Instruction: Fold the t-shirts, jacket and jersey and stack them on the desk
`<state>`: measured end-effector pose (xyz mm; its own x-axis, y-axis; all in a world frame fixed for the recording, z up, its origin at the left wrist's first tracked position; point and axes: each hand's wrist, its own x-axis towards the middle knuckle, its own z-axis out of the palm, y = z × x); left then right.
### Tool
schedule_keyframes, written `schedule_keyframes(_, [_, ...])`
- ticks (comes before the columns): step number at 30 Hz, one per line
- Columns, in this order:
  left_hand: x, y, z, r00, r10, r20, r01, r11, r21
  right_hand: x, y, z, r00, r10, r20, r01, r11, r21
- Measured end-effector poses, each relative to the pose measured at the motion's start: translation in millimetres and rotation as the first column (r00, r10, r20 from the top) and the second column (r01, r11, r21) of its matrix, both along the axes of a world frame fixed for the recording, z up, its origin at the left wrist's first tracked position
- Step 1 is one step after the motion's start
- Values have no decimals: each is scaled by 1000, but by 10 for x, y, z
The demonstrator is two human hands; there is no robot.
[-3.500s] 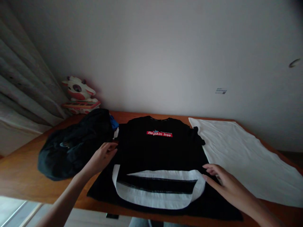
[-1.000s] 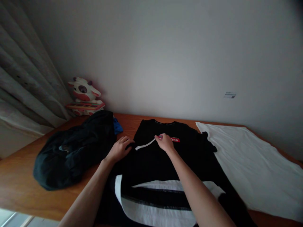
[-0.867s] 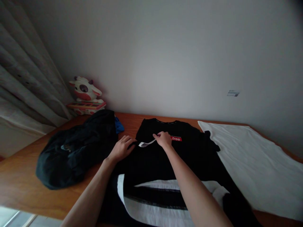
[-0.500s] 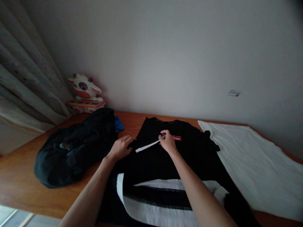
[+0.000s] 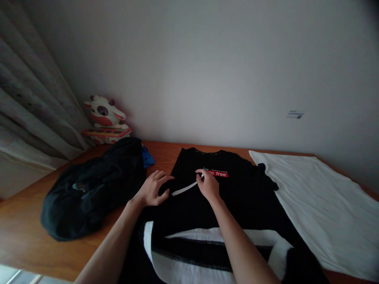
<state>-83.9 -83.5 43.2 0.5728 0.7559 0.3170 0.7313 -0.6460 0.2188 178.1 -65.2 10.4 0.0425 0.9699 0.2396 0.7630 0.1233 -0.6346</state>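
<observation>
A black shirt (image 5: 242, 197) with a red and white chest print (image 5: 219, 174) lies spread out, its collar toward the wall. Across its lower part runs a white band (image 5: 189, 268) with black edging. My left hand (image 5: 154, 188) rests at the shirt's left side, fingers apart and holding nothing. Over the chest, my right hand (image 5: 207, 183) pinches the upper end of a narrow white strip (image 5: 185, 190). The strip slants down to the left, its lower end close to my left thumb.
A dark bundled garment (image 5: 94, 189) lies at the left, with a bit of blue cloth (image 5: 147, 157) behind it. A cow toy (image 5: 105, 118) stands by the curtain (image 5: 35, 98). White cloth (image 5: 322, 205) covers the right side of the wooden surface (image 5: 59, 258).
My left hand has spread its fingers and thumb wider. My right hand has shifted slightly down, showing more of the red print, and the strip now bends a little.
</observation>
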Motion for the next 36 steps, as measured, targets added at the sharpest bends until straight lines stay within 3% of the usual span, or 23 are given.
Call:
schedule_keyframes(3, [194,96,2,990,36,136,-41,999,33,-4,7,-31,1000,6,17,-5,1000,-13])
schedule_keyframes(5, [377,280,-44,988,55,141,-60,998,32,-8,8,-43,1000,15,16,-15,1000,-13])
schedule_keyframes(8, [660,687,-158,997,77,30,-76,997,-9,-4,4,-54,999,44,5,-44,999,-1])
schedule_keyframes(12, [946,1206,-296,978,173,-113,-185,977,-103,8,2,-58,997,70,-23,-69,998,14])
schedule_keyframes(16, [1084,1461,-412,953,272,-134,-290,946,-145,10,21,-75,995,59,-78,-56,998,38])
schedule_keyframes(20, [1140,1499,-508,903,399,-158,-423,889,-177,-2,37,-97,998,54,-26,-52,997,60])
schedule_keyframes(24, [1180,1443,-491,860,483,-164,-506,849,-155,-17,11,-80,997,-3,81,-2,999,54])
schedule_keyframes(29, [1224,1303,-442,887,448,-109,-452,892,-11,-22,-41,-25,982,-48,181,42,998,39])
schedule_keyframes(36, [1279,1076,-588,886,453,-98,-458,889,-31,-9,-25,-61,995,-62,76,57,996,64])
